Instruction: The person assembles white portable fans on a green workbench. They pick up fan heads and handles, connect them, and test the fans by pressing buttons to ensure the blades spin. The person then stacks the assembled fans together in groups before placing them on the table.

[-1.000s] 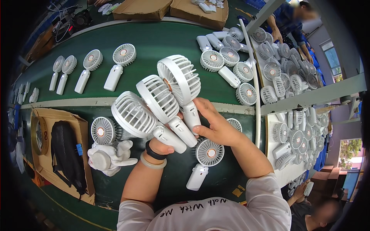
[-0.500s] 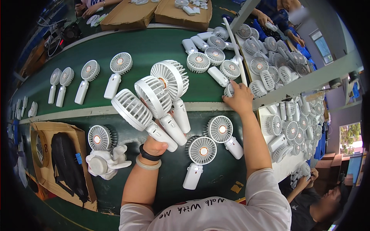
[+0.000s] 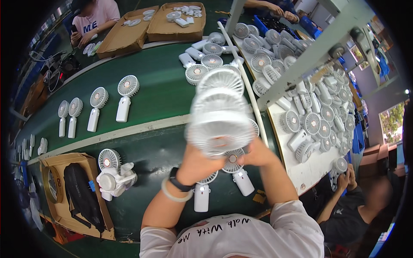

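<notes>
Several white handheld fans are bunched in my left hand, their round grilles upward and blurred by motion. My right hand has come close beside the bunch, its fingers curled and partly smeared. A white fan grille shows just above that hand and appears to be held in it; its handle is hidden. Below my hands, two more fans lie on the dark green table, one with its handle toward me and one with its handle slanting right.
Fans lie spaced along the green conveyor. A white rail separates it from a board piled with fans. On the left are a cardboard box with a black pouch and white gloves. Other people sit around.
My right hand has left the conveyor beside the rail and come back toward me, next to the left hand. The bunched fans have moved right and turned with their grilles together. The view has shifted.
</notes>
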The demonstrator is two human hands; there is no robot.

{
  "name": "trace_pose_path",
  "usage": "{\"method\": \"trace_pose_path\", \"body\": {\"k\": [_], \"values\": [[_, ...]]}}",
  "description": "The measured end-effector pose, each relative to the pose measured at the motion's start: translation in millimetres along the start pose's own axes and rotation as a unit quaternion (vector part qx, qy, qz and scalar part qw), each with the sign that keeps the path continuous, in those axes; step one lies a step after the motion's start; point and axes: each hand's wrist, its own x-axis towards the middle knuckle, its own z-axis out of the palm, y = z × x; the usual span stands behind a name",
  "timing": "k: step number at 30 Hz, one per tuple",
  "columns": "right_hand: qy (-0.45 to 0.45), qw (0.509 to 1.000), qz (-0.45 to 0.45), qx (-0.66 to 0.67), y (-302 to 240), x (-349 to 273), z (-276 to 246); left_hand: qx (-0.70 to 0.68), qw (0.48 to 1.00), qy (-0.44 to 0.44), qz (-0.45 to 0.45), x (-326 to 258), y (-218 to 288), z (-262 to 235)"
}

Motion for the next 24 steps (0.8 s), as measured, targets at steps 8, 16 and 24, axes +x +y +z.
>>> {"method": "trace_pose_path", "body": {"k": [8, 16, 24], "values": [[0.022, 0.751, 0.006, 0.66, -0.4, -15.9, 24.3, 0.156, 0.987, 0.03, 0.022, -25.8, 83.0, 35.3], [0.058, 0.723, 0.045, 0.687, -4.0, -27.0, 23.6, -0.13, 0.984, 0.108, -0.062, -27.5, 59.7, 45.5], [0.096, 0.713, 0.032, 0.694, -5.6, -47.8, 15.7, 0.173, 0.984, 0.014, 0.046, 2.3, 64.0, 66.4]]}}
